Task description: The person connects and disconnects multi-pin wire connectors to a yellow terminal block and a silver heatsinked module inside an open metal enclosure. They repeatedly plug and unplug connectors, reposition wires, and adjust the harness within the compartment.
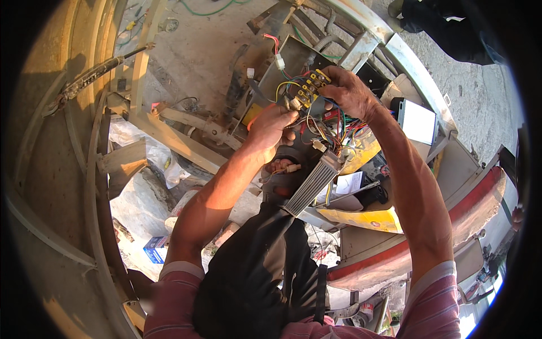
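A yellow terminal block [310, 89] with a row of metal contacts is held up in front of me. My right hand [351, 95] is closed on its upper right end, thumb and fingers pinching it. My left hand [270, 129] pinches at the lower left end, where a small pale wire connector [294, 104] shows at the fingertips. Coloured wires [337, 131] run from around the block into a tangle below it. Beneath my hands, a finned metal controller [316, 183] lies slantwise, close to my legs. Between the hands, fingers hide part of the wiring.
An open metal housing [291, 53] stands behind the block, beside a curved metal frame [395, 56]. At right are a white-topped box [416, 121] and a yellow carton [364, 219] with loose items. Another person's dark-clothed legs [446, 28] show at far right. A rusty panel [56, 169] rises at left.
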`<state>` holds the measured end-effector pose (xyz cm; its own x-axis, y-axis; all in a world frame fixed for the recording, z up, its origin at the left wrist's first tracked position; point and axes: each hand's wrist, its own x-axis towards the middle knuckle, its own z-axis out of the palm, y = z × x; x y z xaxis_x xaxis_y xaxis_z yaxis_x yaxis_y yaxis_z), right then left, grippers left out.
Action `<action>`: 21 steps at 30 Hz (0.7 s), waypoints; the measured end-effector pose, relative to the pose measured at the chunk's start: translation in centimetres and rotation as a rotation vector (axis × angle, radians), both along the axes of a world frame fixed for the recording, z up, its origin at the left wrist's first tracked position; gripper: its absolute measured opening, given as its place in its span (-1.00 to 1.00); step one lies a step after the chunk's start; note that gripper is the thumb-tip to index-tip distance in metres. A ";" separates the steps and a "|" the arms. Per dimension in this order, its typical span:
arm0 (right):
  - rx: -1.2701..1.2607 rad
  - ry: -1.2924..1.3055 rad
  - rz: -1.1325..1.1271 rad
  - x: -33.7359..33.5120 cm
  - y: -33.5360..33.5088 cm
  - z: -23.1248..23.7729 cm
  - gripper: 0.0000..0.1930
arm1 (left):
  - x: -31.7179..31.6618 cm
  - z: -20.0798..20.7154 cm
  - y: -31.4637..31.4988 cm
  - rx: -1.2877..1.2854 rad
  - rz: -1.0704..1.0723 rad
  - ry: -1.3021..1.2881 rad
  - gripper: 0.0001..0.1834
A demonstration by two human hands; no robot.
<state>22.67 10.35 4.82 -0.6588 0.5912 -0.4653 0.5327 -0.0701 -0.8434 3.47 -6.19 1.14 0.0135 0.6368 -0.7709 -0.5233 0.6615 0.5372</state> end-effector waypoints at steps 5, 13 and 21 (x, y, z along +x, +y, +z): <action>-0.069 -0.022 -0.065 -0.2 -0.1 0.3 -0.62 | 0.3 -0.4 -1.2 0.068 -0.119 0.006 -0.81; 0.003 -0.033 -0.039 -0.1 0.0 -0.1 -0.65 | 2.3 1.1 -2.3 0.219 -0.034 -0.085 -0.88; 0.047 -0.022 -0.052 -0.1 -0.1 -0.6 -0.65 | 4.7 1.7 -1.9 0.317 0.017 0.046 -0.92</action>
<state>22.54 10.29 4.24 -0.6164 0.6458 -0.4505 0.5478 -0.0592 -0.8345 8.14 -8.05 2.81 -0.0292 0.8450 -0.5340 -0.5030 0.4492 0.7384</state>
